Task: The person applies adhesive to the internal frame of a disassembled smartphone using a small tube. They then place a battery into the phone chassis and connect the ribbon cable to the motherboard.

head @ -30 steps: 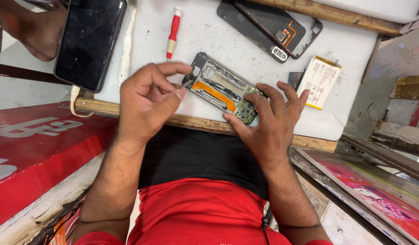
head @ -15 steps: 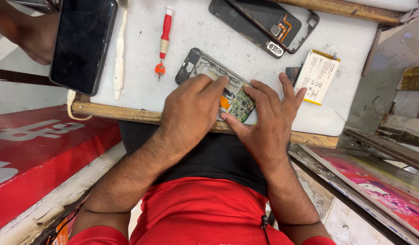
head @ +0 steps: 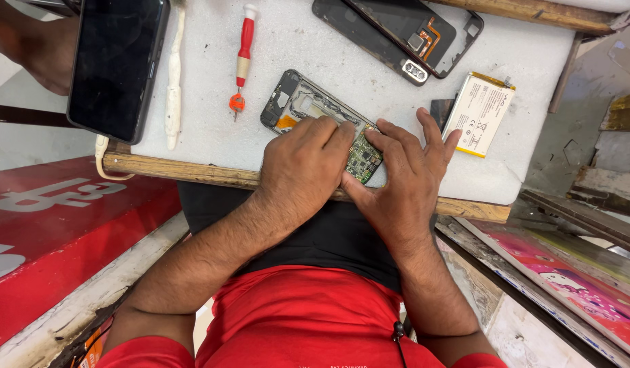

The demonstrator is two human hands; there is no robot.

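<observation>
Both hands rest on an open phone that lies on the white board, near its front edge. The left hand lies flat over the phone's middle, fingers bent a little, pressing down. The right hand spreads its fingers and touches the phone's green end. A red screwdriver lies just left of the phone. A white battery lies to its right.

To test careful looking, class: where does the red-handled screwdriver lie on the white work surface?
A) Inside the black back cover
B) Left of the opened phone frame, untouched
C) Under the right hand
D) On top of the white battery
B: the red-handled screwdriver lies left of the opened phone frame, which both hands press.
</observation>
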